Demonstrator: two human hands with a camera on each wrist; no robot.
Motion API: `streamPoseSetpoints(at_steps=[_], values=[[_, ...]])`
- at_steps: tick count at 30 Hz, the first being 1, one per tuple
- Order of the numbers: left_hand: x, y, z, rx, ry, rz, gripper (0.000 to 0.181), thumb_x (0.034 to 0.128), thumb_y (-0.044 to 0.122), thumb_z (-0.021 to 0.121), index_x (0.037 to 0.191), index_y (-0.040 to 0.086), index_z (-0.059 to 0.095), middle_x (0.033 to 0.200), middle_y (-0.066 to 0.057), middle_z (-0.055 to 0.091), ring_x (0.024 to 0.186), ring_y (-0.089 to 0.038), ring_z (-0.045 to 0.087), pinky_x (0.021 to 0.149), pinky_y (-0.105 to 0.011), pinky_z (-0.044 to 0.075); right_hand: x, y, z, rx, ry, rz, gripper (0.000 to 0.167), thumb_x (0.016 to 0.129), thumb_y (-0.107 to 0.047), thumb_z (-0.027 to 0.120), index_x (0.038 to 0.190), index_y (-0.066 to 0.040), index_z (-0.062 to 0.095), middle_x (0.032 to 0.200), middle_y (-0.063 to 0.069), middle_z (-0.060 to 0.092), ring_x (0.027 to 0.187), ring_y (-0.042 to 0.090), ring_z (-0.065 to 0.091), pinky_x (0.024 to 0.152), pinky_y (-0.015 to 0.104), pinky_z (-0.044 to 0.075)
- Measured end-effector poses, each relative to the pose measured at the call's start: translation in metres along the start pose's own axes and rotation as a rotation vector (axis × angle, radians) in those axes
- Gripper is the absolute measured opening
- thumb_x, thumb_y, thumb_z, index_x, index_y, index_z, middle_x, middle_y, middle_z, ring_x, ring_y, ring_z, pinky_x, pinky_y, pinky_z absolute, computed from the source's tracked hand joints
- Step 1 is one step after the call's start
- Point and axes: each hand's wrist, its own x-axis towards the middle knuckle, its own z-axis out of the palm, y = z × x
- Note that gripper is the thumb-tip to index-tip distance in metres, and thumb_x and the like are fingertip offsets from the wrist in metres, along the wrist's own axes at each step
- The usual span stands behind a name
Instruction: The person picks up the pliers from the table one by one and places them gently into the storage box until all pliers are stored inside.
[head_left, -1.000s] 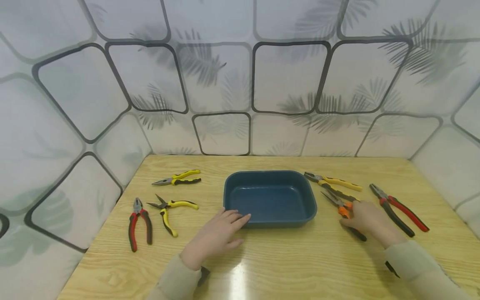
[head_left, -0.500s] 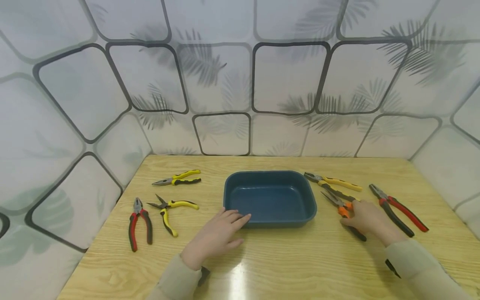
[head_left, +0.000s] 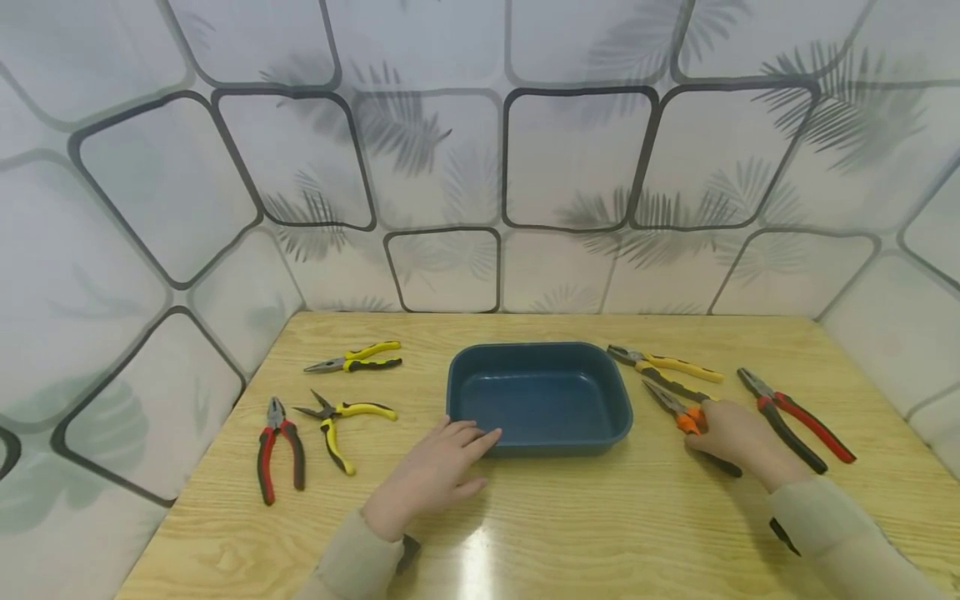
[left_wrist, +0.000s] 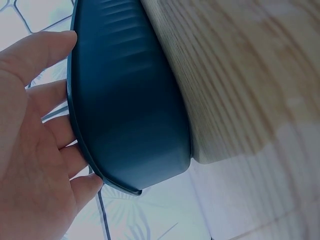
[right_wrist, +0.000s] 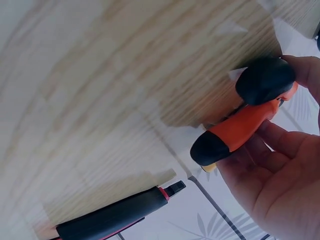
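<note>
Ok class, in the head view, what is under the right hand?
Orange-and-black pliers, gripped by the right hand. Their metal nose, some orange grip and one black handle end show; the hand covers the rest, including the other handle's end.

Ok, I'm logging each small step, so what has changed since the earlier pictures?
The right hand, already gripping the orange-and-black pliers, has squeezed them narrower: the near handle has swung slightly right and away from the person. Unchanged: the left hand touching the rim of the blue tray, the tray itself and the five other pliers.
</note>
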Motion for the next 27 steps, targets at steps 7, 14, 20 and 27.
streamPoseSetpoints(at_steps=[7,14,20,27], values=[[0.0,0.0,0.002,-0.004,0.019,0.005,0.058,0.084,0.035,0.057,0.134,0.013,0.04,0.123,-0.006,0.05,0.118,-0.023,0.039,0.1,-0.049,0.024,-0.001,-0.002,0.0,0.023,0.004,-0.008,0.024,0.07,-0.023,0.062,0.069,-0.006,0.044,0.06,0.002,0.041,0.052,0.016,0.037,0.044,0.027,0.028],[0.0,0.0,0.001,-0.003,0.011,0.004,0.058,0.0846,0.037,0.056,0.135,0.013,0.039,0.123,-0.005,0.05,0.118,-0.023,0.039,0.1,-0.049,0.024,-0.005,-0.008,-0.001,0.033,-0.002,-0.03,0.024,0.07,-0.021,0.063,0.071,-0.005,0.044,0.06,0.002,0.04,0.052,0.016,0.037,0.044,0.026,0.027],[0.0,-0.001,0.002,-0.007,0.008,0.007,0.058,0.0848,0.037,0.056,0.135,0.013,0.038,0.123,-0.004,0.05,0.118,-0.023,0.039,0.1,-0.049,0.024,-0.005,-0.009,-0.005,0.023,0.016,-0.047,0.026,0.07,-0.021,0.065,0.071,-0.005,0.044,0.06,0.002,0.04,0.051,0.015,0.037,0.043,0.025,0.027],[0.0,-0.001,0.003,0.0,0.02,0.011,0.058,0.0844,0.037,0.057,0.135,0.013,0.039,0.123,-0.004,0.05,0.117,-0.023,0.039,0.099,-0.049,0.025,-0.005,-0.013,-0.013,0.033,0.026,-0.043,0.024,0.07,-0.021,0.063,0.071,-0.006,0.045,0.059,0.001,0.039,0.051,0.015,0.036,0.042,0.025,0.026]])
